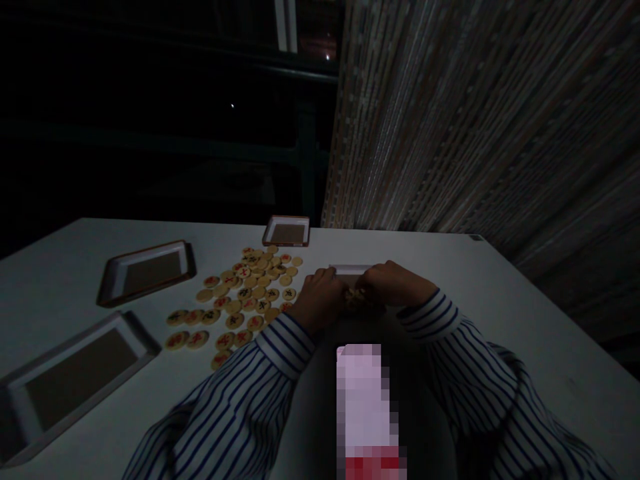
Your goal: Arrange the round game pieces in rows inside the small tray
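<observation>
My left hand [317, 297] and my right hand [395, 283] are close together on a white table [75, 267], both with curled fingers. Between them they hold a small cluster of round wooden pieces [357, 298]. Just beyond the knuckles lies a small white tray [350, 270], mostly hidden by the hands. To the left of my left hand, several round wooden game pieces [245, 293] with red or black characters are spread on the table. Both arms wear blue-and-white striped sleeves.
Three dark-bottomed white-rimmed trays lie on the table: one at the back [287, 231], one at mid left [146, 271], one at the near left [70, 377]. A woven blind [475, 113] hangs behind on the right. The room is dark.
</observation>
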Tool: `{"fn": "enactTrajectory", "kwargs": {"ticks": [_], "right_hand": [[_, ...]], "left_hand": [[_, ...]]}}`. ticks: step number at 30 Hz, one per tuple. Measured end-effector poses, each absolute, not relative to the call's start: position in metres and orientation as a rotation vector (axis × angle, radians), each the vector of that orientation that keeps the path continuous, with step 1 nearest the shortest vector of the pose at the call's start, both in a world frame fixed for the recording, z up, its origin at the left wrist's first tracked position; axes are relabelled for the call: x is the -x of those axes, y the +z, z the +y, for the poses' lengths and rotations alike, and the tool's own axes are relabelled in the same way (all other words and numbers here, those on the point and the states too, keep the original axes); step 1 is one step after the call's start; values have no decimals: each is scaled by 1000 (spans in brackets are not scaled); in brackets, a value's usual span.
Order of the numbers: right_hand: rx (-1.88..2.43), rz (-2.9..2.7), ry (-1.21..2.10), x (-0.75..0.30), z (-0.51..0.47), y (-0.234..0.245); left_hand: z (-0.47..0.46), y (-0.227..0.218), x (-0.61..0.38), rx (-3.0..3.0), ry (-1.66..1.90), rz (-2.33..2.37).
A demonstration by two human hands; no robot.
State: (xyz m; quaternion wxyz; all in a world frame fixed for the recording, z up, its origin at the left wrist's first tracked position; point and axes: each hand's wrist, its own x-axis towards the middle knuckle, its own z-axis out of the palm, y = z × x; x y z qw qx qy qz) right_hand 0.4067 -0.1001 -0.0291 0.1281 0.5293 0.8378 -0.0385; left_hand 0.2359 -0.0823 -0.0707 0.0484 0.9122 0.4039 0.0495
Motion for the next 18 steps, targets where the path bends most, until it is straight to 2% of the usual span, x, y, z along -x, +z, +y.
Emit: {"fn": "enactTrajectory", "kwargs": {"ticks": [18], "right_hand": [[-1757,2516,65,-426,-100,-16]], "left_hand": [[-66,-53,-217,-2680,377,1356]]}}
